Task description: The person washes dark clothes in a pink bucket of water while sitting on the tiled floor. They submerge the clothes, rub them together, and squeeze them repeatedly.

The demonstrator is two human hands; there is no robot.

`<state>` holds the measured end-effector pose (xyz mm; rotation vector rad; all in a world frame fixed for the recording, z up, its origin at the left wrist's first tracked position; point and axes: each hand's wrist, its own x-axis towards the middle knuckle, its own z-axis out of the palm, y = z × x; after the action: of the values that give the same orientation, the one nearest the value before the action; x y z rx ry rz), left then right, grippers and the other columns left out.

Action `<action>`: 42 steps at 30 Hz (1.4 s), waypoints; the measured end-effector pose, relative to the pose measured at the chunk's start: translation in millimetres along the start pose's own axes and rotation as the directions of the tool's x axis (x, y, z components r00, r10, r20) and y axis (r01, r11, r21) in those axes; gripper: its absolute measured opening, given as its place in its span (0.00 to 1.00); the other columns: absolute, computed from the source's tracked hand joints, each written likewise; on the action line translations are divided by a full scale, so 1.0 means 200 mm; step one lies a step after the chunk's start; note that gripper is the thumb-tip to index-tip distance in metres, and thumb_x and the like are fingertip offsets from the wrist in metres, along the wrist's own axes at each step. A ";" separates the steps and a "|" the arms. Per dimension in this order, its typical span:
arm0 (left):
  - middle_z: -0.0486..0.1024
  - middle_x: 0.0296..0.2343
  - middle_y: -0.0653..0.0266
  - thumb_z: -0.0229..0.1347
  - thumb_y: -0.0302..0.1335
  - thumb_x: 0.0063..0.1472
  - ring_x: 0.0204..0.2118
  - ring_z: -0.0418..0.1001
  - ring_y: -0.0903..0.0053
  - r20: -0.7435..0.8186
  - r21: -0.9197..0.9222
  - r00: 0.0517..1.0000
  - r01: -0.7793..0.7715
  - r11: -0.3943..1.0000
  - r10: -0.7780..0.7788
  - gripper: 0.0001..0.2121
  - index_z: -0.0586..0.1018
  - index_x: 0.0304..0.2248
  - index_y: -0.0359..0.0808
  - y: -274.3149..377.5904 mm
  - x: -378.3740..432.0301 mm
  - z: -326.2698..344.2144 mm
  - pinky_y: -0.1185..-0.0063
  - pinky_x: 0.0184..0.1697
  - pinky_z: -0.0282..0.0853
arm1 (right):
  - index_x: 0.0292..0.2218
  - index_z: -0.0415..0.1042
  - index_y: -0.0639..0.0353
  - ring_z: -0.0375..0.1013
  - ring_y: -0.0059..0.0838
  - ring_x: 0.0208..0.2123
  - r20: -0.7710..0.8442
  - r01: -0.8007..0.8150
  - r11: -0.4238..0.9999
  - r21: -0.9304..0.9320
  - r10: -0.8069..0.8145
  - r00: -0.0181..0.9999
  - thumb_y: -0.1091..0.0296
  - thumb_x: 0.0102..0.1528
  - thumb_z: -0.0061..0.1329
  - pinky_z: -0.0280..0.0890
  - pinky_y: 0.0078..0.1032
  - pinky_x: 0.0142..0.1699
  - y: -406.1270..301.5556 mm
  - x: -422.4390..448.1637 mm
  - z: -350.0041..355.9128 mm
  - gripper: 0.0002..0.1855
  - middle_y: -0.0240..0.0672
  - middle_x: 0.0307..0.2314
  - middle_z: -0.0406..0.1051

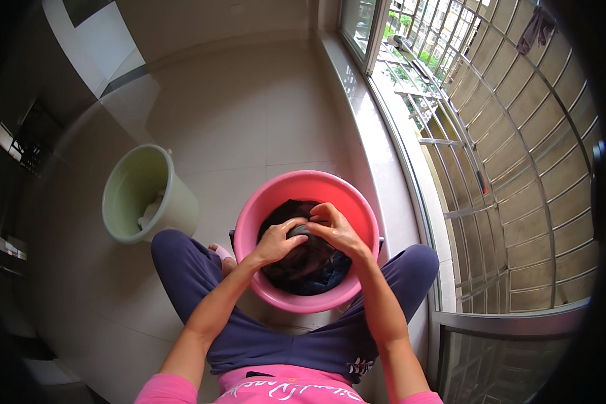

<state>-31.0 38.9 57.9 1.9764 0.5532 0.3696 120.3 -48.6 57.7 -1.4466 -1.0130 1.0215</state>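
Observation:
A pink plastic bucket [303,305] stands between my knees, with dark wet clothes [303,267] heaped inside it. My left hand [279,243] reaches in from the left and pinches a fold of dark grey cloth [298,231] between thumb and fingers. Close beside it, my right hand [336,230] grips the same cloth, its fingers bent over the top. Both hands look wet, and their fingertips nearly meet above the heap. Part of the cloth is hidden under my fingers, so the garment's kind cannot be told.
To the left, a pale green plastic bucket [187,202] holds some white cloth [151,209]. A raised window sill [363,141] runs along the right, with metal window bars [515,151] beyond it. The floor is pale tile [222,111].

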 end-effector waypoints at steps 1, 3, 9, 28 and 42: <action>0.69 0.35 0.54 0.53 0.31 0.47 0.38 0.68 0.67 0.033 0.015 0.992 0.121 0.993 -0.122 0.17 0.69 0.37 0.32 0.02 -0.01 -0.03 0.76 0.40 0.61 | 0.41 0.58 0.65 0.63 0.28 0.40 0.094 -0.002 1.000 -0.027 0.005 0.996 0.69 0.40 0.51 0.59 0.24 0.44 0.03 0.00 -0.05 0.26 0.43 0.37 0.62; 0.71 0.31 0.56 0.53 0.30 0.48 0.34 0.70 0.71 -0.009 0.034 0.990 0.139 0.990 -0.139 0.13 0.71 0.32 0.32 0.07 -0.03 -0.06 0.77 0.36 0.62 | 0.46 0.56 0.58 0.53 0.39 0.49 0.304 0.216 0.940 -0.265 -0.131 0.944 0.68 0.31 0.53 0.49 0.35 0.51 0.10 0.03 -0.10 0.37 0.42 0.44 0.56; 0.69 0.27 0.65 0.50 0.25 0.50 0.31 0.67 0.81 0.131 -0.632 0.988 0.148 0.760 -0.083 0.10 0.70 0.33 0.31 0.21 -0.10 -0.15 0.83 0.35 0.62 | 0.35 0.68 0.57 0.63 0.29 0.41 0.239 0.040 0.983 -0.178 0.004 0.971 0.66 0.35 0.53 0.58 0.27 0.42 0.17 -0.01 -0.02 0.21 0.35 0.37 0.65; 0.70 0.23 0.68 0.40 0.37 0.57 0.29 0.68 0.79 0.048 -0.978 0.928 0.119 0.169 -0.371 0.12 0.72 0.27 0.39 -0.17 0.08 0.29 0.82 0.35 0.64 | 0.18 0.65 0.61 0.66 0.41 0.18 -0.303 0.127 0.667 -0.734 -0.489 0.818 0.57 0.47 0.43 0.60 0.33 0.22 0.13 0.01 0.29 0.16 0.42 0.15 0.64; 0.72 0.24 0.64 0.44 0.37 0.56 0.26 0.71 0.76 0.262 -0.930 0.834 0.352 0.103 -0.486 0.12 0.72 0.28 0.36 -0.07 0.04 0.22 0.77 0.30 0.69 | 0.21 0.63 0.60 0.67 0.41 0.19 -0.387 0.025 0.759 -0.651 -0.360 0.849 0.56 0.48 0.41 0.62 0.33 0.23 0.08 0.01 0.17 0.16 0.42 0.17 0.66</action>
<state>-6.6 16.1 25.7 0.4694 0.6957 0.3204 88.8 -39.6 38.1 -1.9535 -1.1379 0.0918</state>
